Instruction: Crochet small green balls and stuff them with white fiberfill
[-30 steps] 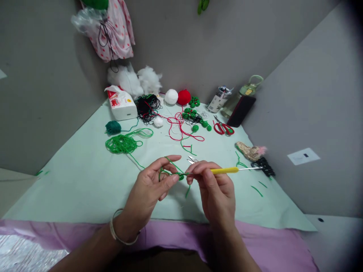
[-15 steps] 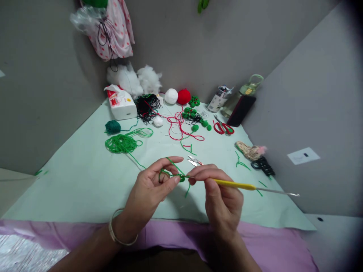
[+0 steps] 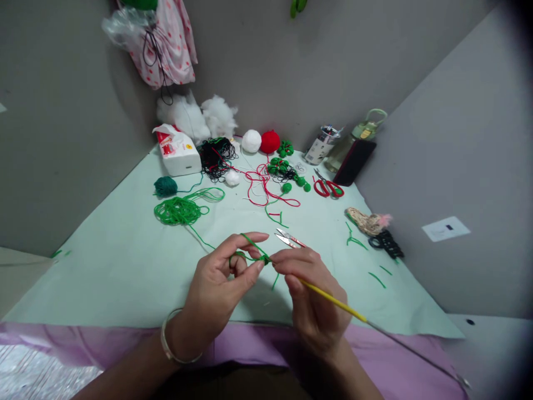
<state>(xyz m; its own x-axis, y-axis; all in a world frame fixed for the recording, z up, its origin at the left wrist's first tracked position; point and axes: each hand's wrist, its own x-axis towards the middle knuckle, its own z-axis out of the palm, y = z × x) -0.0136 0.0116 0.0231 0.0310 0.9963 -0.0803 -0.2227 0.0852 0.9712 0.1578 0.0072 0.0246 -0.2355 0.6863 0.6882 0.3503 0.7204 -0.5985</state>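
Note:
My left hand [image 3: 220, 283] pinches a small piece of green crochet [image 3: 265, 259] between thumb and fingers, with green yarn looped over the raised index finger and around the lower fingers. My right hand [image 3: 318, 300] is closed on a yellow-handled crochet hook [image 3: 337, 301]; its tip end meets the small green piece, hidden partly by the fingers, and its long metal end slants down to the right. From my left hand the yarn runs back to a loose green yarn bundle [image 3: 179, 211]. A short green tail hangs below the piece.
Behind my hands lie small scissors [image 3: 287, 239], red yarn [image 3: 266, 189], a white ball [image 3: 251, 141] and a red ball [image 3: 270, 142]. Red-handled scissors [image 3: 328, 188], a phone [image 3: 355, 162] and a bottle [image 3: 339, 158] stand or lie right; a tissue pack [image 3: 181, 158] is left.
My right hand has turned and shifted slightly left and down, swinging the hook's far end downward. The left hand has barely moved, still holding the green piece.

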